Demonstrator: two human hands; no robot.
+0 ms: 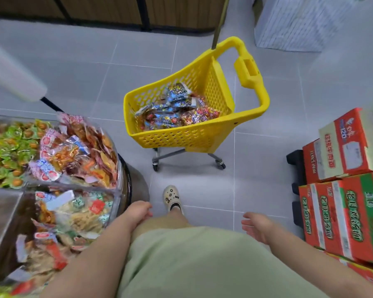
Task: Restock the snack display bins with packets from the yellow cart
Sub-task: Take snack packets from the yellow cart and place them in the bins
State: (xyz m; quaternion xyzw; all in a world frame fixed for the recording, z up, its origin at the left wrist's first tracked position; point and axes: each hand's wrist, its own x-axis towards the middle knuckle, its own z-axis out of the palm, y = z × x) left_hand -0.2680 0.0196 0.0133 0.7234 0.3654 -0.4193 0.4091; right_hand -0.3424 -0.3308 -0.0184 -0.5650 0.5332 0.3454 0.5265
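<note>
The yellow cart [181, 137] stands on the grey floor ahead of me, its handle pointing away to the right. Blue and red snack packets [177, 110] lie loose in its basket. On my left is the clear display bin stand [119, 168], its compartments heaped with orange-red packets [78, 151], green packets [7, 151] and pale strip snacks [82, 216]. My left hand [139, 212] hangs by the bin's edge, fingers loosely curled, holding nothing. My right hand [256, 227] is low at my right side, palm open, fingers spread and empty. Both hands are well short of the cart.
Red and green cardboard cartons [342, 201] are stacked on a black pallet at the right. A white brick-patterned box [295, 24] sits at the far right, wooden shelving bases [95, 11] at the back. My foot in a pale clog [172, 198] is on the tiles.
</note>
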